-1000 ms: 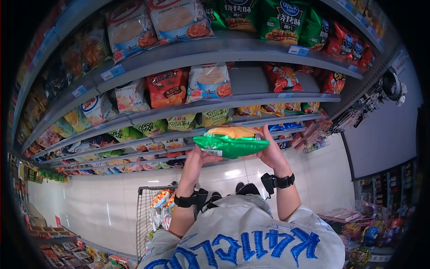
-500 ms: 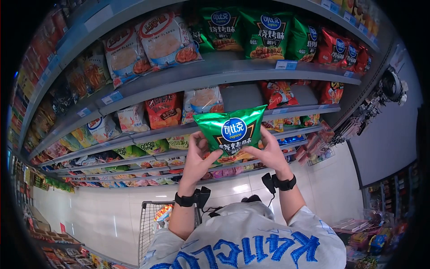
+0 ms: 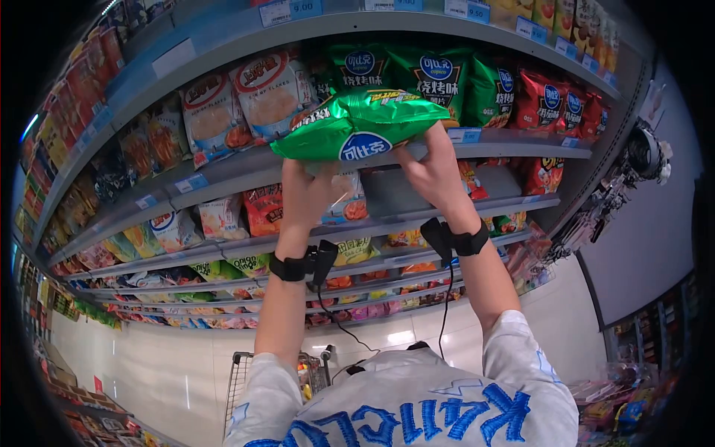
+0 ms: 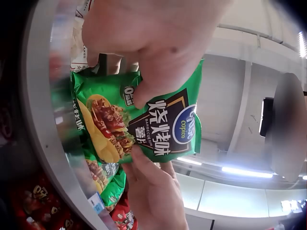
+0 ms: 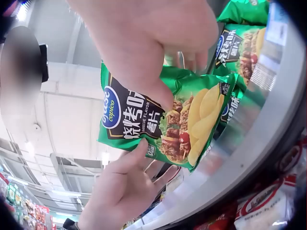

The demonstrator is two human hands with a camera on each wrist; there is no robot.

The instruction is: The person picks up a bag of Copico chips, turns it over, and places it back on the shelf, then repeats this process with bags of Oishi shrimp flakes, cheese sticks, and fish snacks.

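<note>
A green bag of barbecue-flavor potato chips (image 3: 350, 123) is held between both hands in front of the second shelf, tipped so its top end faces the head camera. My left hand (image 3: 304, 192) grips one side of the bag, thumb on its printed front in the left wrist view. On the other side my right hand (image 3: 438, 173) grips it, its thumb (image 5: 165, 98) also pressed on the front. The fingers behind the bag are partly hidden. Matching green bags (image 3: 441, 78) stand on the shelf just beyond it.
White shrimp-flake bags (image 3: 272, 93) stand left of the green bags, red bags (image 3: 547, 100) to their right. The grey shelf edge (image 3: 514, 145) runs below the held bag, with price tags. Lower shelves hold more snacks. A wire cart (image 3: 240, 376) stands beside the person.
Both hands have raised the chip bag from waist height up and forward to the green-bag shelf. The bag turned its front to the head camera midway, then tipped away again.
</note>
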